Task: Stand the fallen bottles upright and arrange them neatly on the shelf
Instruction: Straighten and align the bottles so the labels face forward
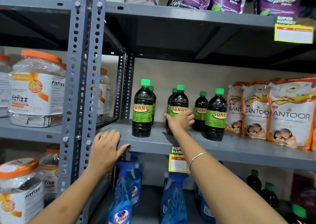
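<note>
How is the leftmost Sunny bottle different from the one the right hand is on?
The leftmost bottle stands free, untouched; the middle bottle has the right hand wrapped around its lower half. The leftmost's label shows whole; the middle's is partly covered by fingers. The leftmost stands nearer the left hand, which rests on the shelf edge. Both are upright, dark, green-capped, green-labelled.

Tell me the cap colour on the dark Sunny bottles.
Green caps on the dark plastic bottles, head view.

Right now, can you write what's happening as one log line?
step: arranging bottles | right hand: gripping middle front Sunny bottle | left hand: resting on shelf edge | visible Sunny bottles: all upright
</note>
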`<state>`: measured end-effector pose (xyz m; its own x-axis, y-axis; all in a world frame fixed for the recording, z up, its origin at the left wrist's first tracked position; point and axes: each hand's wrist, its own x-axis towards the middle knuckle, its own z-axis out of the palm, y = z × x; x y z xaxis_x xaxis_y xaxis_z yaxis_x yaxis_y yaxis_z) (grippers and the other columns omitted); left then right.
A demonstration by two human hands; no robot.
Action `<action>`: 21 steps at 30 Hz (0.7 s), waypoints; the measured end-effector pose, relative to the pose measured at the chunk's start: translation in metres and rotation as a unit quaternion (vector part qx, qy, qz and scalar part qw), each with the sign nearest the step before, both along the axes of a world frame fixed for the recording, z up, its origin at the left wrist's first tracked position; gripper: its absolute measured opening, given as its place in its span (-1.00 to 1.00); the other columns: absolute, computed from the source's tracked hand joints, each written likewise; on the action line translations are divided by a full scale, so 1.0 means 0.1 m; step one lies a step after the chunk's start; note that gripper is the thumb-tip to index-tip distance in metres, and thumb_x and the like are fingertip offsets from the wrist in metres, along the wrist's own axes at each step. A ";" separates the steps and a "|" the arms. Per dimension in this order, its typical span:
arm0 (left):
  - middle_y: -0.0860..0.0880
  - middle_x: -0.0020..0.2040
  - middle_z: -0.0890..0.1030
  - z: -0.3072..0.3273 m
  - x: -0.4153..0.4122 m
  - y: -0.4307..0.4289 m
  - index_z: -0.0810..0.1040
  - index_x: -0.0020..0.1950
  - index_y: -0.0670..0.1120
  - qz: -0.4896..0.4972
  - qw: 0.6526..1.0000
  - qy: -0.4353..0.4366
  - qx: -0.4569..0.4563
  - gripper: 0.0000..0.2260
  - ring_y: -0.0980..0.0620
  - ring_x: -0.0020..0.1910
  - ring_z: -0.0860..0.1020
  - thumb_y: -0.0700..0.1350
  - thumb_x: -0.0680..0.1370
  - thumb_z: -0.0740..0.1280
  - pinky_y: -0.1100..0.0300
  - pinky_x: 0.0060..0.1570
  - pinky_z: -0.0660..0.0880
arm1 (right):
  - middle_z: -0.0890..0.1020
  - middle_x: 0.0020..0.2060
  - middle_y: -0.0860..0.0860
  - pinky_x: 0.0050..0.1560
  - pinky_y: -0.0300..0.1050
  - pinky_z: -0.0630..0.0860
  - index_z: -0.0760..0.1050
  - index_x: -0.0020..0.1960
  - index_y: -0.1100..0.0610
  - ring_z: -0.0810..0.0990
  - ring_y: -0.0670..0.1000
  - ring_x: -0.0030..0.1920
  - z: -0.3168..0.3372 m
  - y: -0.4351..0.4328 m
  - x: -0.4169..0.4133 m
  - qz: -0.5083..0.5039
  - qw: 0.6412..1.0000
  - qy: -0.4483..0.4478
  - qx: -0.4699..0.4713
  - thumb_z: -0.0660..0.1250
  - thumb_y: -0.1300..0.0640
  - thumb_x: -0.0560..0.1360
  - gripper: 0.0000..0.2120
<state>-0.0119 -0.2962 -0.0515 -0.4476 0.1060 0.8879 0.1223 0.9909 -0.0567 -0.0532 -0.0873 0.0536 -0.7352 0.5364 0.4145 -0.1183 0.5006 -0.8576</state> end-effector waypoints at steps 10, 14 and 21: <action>-0.10 -0.25 0.54 0.00 -0.01 0.00 0.48 -0.16 -0.16 0.002 1.000 -0.005 -0.001 -0.39 -0.13 -0.29 0.51 0.26 0.58 -0.16 0.07 -0.16 0.24 | 0.48 0.28 0.16 0.16 0.12 0.48 0.20 0.32 0.19 0.48 0.21 0.28 -0.07 0.15 -0.04 0.032 0.998 -0.044 0.011 0.52 0.00 0.34 -0.28; -0.11 -0.24 0.55 0.00 -0.01 -0.01 0.48 -0.15 -0.16 0.001 1.000 -0.003 0.001 -0.39 -0.12 -0.28 0.52 0.26 0.57 -0.17 0.06 -0.15 0.25 | 0.48 0.27 0.15 0.15 0.10 0.48 0.20 0.33 0.19 0.49 0.21 0.26 -0.06 0.16 0.05 0.037 0.998 -0.046 0.022 0.50 -0.01 0.36 -0.29; -0.11 -0.26 0.54 0.02 0.04 0.02 0.48 -0.16 -0.16 -0.002 1.000 -0.012 0.002 -0.37 -0.11 -0.29 0.51 0.26 0.57 -0.18 0.08 -0.16 0.23 | 0.50 0.25 0.14 0.11 0.06 0.49 0.20 0.32 0.18 0.52 0.19 0.23 -0.08 0.21 0.24 0.040 0.997 -0.044 0.047 0.48 -0.03 0.37 -0.31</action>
<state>-0.0077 -0.2945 -0.0496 -0.4682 0.1040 0.8775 0.1269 0.9907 -0.0497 -0.0292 -0.0663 0.0452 -0.8098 0.4358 0.3929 -0.0884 0.5713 -0.8160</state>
